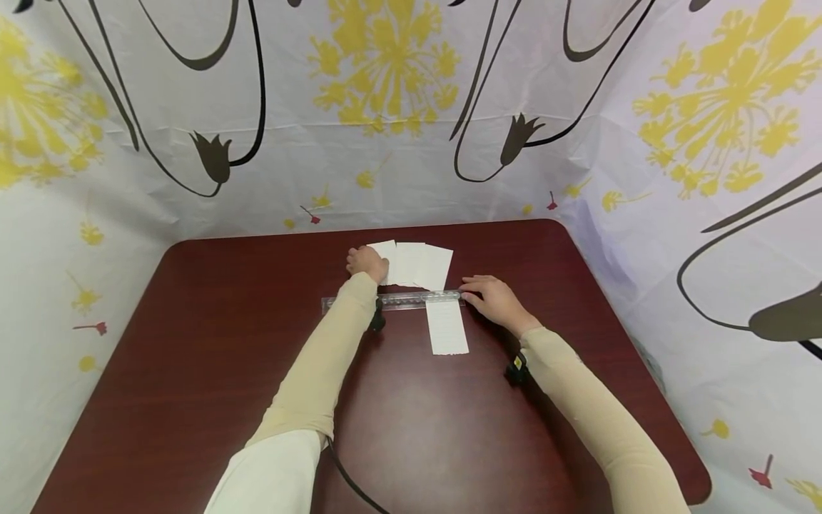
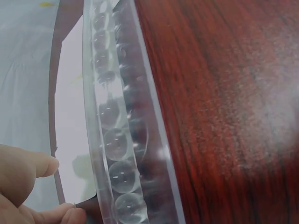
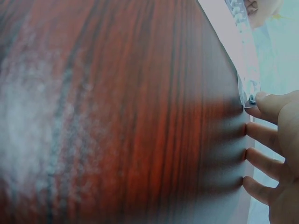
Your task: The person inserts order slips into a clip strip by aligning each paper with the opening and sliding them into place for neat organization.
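Note:
A long clear plastic ruler-like strip [image 1: 403, 300] with a row of round bubbles lies across the table. Under its right part a lined white paper slip [image 1: 447, 330] sticks out towards me. My right hand [image 1: 493, 298] holds the strip's right end between thumb and index finger; its other fingers touch the table in the right wrist view. Behind the strip, several white paper slips [image 1: 411, 264] lie side by side, partly overlapping. At the leftmost slip rests my left hand [image 1: 367, 263]; in the left wrist view its thumb [image 2: 46, 165] is apart from its fingertips near the slip's corner.
The dark red wooden table [image 1: 212, 343] has rounded corners and ends at a patterned white cloth [image 1: 398, 178] behind and at the sides. A black cable [image 1: 353, 485] hangs by the left sleeve. Dark wrist cameras [image 1: 516, 369] sit under both wrists.

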